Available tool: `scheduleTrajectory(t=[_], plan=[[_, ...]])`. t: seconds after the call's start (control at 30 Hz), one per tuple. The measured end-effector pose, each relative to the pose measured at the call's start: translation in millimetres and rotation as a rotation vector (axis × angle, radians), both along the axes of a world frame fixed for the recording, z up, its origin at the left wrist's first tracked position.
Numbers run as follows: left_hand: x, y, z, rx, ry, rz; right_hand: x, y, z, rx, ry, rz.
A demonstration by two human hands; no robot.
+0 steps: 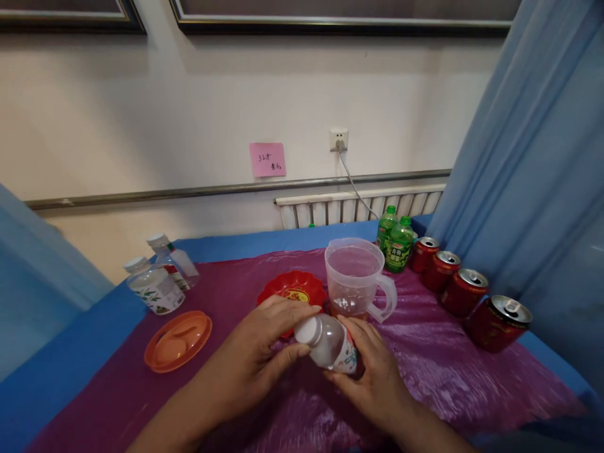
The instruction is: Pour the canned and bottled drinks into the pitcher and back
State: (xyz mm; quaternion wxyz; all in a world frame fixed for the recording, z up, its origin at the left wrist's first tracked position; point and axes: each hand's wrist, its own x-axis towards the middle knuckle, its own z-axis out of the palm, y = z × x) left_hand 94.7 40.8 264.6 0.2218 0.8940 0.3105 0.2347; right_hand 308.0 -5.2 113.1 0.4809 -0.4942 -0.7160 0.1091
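A clear bottle [329,343] with a white cap and a flowered label lies tilted between my hands, its cap end toward the left. My right hand [372,371] is wrapped round its labelled lower part. The fingers and thumb of my left hand [267,343] are closed about the white cap. Just behind my left hand is a red scalloped dish [268,290] with a yellow emblem, partly covered by the fingers. A translucent measuring jug [352,283] with its handle to the right stands right behind the bottle.
Two white-capped bottles [158,289] stand at the left, behind an orange dish [202,330]. Two green bottles [400,246] and several red cans [465,292] line the right side. Purple sheeting [226,283] covers the blue table. A curtain [542,176] hangs at the right.
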Motion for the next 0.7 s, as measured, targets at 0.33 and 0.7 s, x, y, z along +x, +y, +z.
scheduleTrajectory(t=[0.33, 0.7], plan=[[-1, -3, -5.5, 0.105, -0.042, 0.15, -2, -2, 6.8, 0.058, -0.058, -0.057], [9, -13, -17.3, 0.069, -0.121, 0.314, -11, -3, -9.0, 0.136, -0.097, -0.19]])
